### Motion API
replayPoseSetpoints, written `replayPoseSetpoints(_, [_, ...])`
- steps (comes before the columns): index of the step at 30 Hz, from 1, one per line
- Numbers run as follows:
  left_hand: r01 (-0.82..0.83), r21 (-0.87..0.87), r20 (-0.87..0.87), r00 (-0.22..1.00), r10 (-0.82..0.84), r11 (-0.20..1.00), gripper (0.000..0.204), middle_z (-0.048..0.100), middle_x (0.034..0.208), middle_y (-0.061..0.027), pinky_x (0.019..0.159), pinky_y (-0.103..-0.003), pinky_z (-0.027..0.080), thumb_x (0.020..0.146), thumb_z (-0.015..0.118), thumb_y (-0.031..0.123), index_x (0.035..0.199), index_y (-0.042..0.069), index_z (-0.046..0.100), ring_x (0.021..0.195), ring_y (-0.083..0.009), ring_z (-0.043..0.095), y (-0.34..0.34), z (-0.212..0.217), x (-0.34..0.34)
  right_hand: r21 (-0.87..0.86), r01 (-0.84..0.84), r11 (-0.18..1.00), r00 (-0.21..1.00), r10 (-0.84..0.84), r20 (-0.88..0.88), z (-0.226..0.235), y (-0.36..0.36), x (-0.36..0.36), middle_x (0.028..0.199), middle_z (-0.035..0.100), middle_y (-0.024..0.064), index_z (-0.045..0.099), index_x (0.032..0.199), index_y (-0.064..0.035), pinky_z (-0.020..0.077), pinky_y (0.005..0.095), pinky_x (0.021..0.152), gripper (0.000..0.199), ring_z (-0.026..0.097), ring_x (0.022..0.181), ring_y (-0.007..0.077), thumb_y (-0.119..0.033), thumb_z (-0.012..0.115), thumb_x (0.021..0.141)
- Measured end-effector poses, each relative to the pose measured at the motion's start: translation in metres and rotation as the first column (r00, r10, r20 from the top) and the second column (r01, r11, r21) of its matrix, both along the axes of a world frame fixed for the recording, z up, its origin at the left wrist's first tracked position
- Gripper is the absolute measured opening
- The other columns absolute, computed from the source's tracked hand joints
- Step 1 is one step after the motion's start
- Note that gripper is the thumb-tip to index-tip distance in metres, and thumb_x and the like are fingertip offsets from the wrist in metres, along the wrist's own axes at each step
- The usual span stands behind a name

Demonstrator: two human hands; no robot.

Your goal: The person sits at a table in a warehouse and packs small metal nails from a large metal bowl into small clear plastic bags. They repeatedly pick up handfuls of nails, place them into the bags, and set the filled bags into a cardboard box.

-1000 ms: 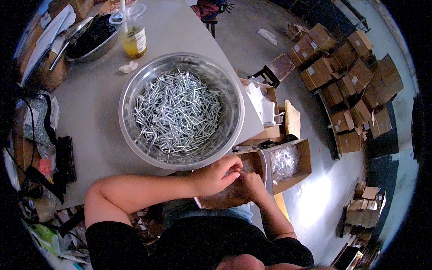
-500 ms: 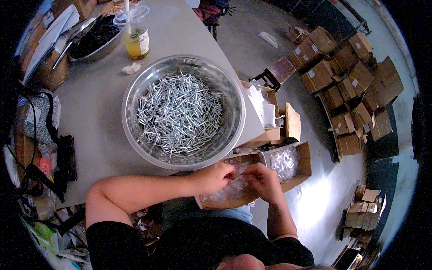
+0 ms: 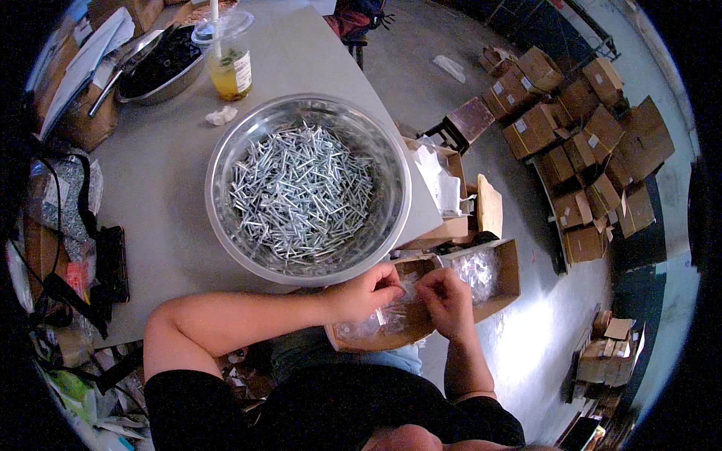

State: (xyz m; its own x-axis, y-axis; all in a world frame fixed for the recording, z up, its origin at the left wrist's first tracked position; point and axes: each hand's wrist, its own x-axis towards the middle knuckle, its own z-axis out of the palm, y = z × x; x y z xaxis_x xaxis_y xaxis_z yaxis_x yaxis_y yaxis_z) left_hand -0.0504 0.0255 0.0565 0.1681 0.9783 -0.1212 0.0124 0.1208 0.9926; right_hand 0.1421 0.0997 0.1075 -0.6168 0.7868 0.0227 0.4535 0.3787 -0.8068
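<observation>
A large steel bowl point(image 3: 226, 143) heaped with silver screws point(image 3: 297, 195) sits on the grey table point(image 3: 158, 210). Below its near rim, my left hand point(image 3: 368, 292) and my right hand point(image 3: 445, 297) meet over an open cardboard box point(image 3: 511, 270) on my lap. Both pinch a small clear plastic bag point(image 3: 408, 284) between them. More clear bags of screws point(image 3: 372, 323) lie in the box under my hands.
A drink cup with a straw point(image 3: 229, 60) and a second bowl of dark parts point(image 3: 162, 68) stand at the table's far end. Cables and a black device point(image 3: 113, 263) lie at the left. Open boxes point(image 3: 451, 188) sit beside the table; several stacked cartons point(image 3: 579, 143) cover the floor.
The view has shifted slightly, so the bowl sits more to the right. My hands parted half a second ago and have come back together on the small bag.
</observation>
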Motion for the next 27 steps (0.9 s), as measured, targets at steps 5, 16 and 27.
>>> replayPoseSetpoints(5, [0.048, -0.057, 0.161, 0.986, -0.039, 0.997, 0.016, 0.069, 0.089, -0.0066, 0.075, -0.031, 0.052, 0.089, 0.065, 0.013, 0.1, 0.002, 0.066, 0.083, -0.017, 0.064, -0.002, 0.003, 0.0, 0.257, -0.093, 0.962, 0.993, 0.072, 0.09, 0.025, 0.029, -0.007, 0.081, 0.064, 0.0107, 0.06, 0.086, -0.0008, 0.0508, 0.0309, 0.069, 0.015, 0.064, 0.074, 0.0218, 0.005, 0.068, 0.074])
replayPoseSetpoints(16, [-0.056, 0.401, -0.197, 0.97, 0.145, 0.914, 0.025, 0.066, 0.089, -0.0116, 0.082, -0.04, 0.048, 0.092, 0.061, 0.026, 0.097, 0.002, 0.063, 0.089, -0.0279, 0.063, -0.015, -0.01, 0.02, 0.376, -0.778, 0.504, 0.629, 0.625, 0.463, 0.076, 0.017, -0.137, 0.105, 0.065, 0.0115, 0.065, 0.11, -0.0065, 0.0479, 0.0451, 0.088, 0.056, 0.062, 0.1, 0.0304, -0.049, 0.072, 0.074])
replayPoseSetpoints(27, [-0.007, 0.335, -0.248, 0.964, 0.095, 0.942, 0.029, 0.066, 0.088, -0.0128, 0.081, -0.04, 0.048, 0.092, 0.061, 0.031, 0.093, 0.003, 0.064, 0.088, -0.0276, 0.063, -0.011, -0.02, 0.022, 0.278, -0.833, 0.478, 0.553, 0.711, 0.434, 0.076, 0.027, -0.144, 0.096, 0.063, 0.0127, 0.065, 0.093, -0.0058, 0.0521, 0.0425, 0.08, 0.042, 0.061, 0.095, 0.0333, -0.038, 0.076, 0.069])
